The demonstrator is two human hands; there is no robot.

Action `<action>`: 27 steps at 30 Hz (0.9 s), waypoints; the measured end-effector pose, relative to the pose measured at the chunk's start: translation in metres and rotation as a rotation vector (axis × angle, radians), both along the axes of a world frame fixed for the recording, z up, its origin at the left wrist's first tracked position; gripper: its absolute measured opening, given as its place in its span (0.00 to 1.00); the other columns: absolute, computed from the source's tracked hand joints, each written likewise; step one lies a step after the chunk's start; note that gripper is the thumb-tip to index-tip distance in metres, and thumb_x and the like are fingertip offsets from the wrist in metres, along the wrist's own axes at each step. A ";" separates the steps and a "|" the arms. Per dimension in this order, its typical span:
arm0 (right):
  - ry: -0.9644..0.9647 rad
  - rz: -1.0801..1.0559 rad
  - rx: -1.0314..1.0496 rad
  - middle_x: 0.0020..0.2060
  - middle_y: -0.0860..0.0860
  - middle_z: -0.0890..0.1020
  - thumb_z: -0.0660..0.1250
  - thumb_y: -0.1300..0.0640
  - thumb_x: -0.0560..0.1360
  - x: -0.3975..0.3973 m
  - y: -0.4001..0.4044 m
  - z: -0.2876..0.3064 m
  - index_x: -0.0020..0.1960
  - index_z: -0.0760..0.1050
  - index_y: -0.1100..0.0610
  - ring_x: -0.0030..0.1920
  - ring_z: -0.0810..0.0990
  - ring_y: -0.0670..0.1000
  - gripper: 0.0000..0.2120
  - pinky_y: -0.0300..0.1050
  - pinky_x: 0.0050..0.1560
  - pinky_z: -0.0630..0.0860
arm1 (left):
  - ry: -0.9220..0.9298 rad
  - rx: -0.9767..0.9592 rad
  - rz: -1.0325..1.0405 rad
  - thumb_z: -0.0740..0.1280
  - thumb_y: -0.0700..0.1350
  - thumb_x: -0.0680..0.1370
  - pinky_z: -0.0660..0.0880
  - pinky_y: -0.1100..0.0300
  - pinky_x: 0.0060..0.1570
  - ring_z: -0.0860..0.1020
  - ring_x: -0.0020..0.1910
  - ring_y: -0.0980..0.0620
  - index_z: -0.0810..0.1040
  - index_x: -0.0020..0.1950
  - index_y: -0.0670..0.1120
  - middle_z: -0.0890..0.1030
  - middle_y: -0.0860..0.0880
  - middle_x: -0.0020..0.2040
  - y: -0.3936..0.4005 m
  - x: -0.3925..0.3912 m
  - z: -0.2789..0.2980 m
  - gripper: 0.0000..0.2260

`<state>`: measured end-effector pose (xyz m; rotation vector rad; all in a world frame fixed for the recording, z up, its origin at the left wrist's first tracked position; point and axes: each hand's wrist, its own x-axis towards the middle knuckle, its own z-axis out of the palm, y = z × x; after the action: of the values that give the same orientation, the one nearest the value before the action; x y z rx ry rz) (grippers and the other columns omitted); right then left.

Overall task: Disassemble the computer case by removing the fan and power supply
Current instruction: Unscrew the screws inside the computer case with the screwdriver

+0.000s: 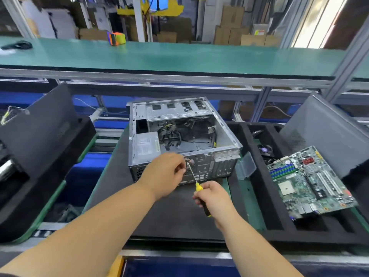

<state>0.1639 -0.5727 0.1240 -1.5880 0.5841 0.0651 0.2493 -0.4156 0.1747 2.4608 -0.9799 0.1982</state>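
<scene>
The computer case lies on its side on a dark foam mat, open face up, rear panel toward the person. The power supply sits inside, in the near-left corner of the case; the fan is behind the rear grille, mostly hidden by the left hand.

The right hand is wrapped round the yellow-and-black handle of a screwdriver, whose tip meets the rear panel just beside the left hand's fingertips. Those fingers are curled at the tip — whether they pinch a screw I cannot tell.

Likely risks: the shaft is steeply angled, so the tip could cam out and jab the fingers; a freed screw could drop into the case among the cables — or the loosened fan fall inward. The motherboard lies in a tray well to the right of the case.
</scene>
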 end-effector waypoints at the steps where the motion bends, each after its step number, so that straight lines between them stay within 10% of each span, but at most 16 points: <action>1: 0.000 -0.003 -0.002 0.29 0.50 0.82 0.67 0.68 0.72 0.001 0.006 -0.001 0.46 0.74 0.61 0.30 0.77 0.47 0.05 0.40 0.32 0.73 | -0.008 -0.016 0.013 0.67 0.45 0.77 0.73 0.56 0.46 0.72 0.43 0.55 0.75 0.45 0.51 0.73 0.57 0.41 0.007 0.005 0.002 0.02; 8: 0.046 -0.003 -0.007 0.32 0.52 0.83 0.66 0.67 0.74 0.003 0.025 -0.006 0.48 0.74 0.61 0.28 0.76 0.45 0.04 0.37 0.30 0.73 | 0.052 -0.064 0.122 0.62 0.51 0.81 0.69 0.58 0.57 0.72 0.57 0.50 0.73 0.62 0.48 0.76 0.50 0.56 0.028 0.048 0.005 0.12; 14: 0.095 0.000 0.040 0.36 0.54 0.83 0.66 0.66 0.75 0.002 0.031 -0.014 0.49 0.74 0.61 0.32 0.77 0.47 0.04 0.38 0.32 0.75 | 0.168 0.274 -0.053 0.56 0.59 0.82 0.62 0.55 0.67 0.67 0.70 0.48 0.66 0.74 0.51 0.70 0.49 0.72 0.021 0.073 0.006 0.23; 27: 0.153 0.076 0.062 0.34 0.52 0.83 0.64 0.65 0.76 0.004 0.046 -0.028 0.49 0.74 0.61 0.31 0.77 0.46 0.03 0.39 0.32 0.75 | 0.041 0.434 -0.067 0.52 0.60 0.82 0.60 0.53 0.57 0.64 0.46 0.50 0.75 0.57 0.52 0.67 0.52 0.39 0.016 0.079 -0.001 0.17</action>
<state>0.1681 -0.5267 0.0959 -1.5537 0.6341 0.2617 0.3288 -0.3995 0.1741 2.7976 -1.1872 -0.0990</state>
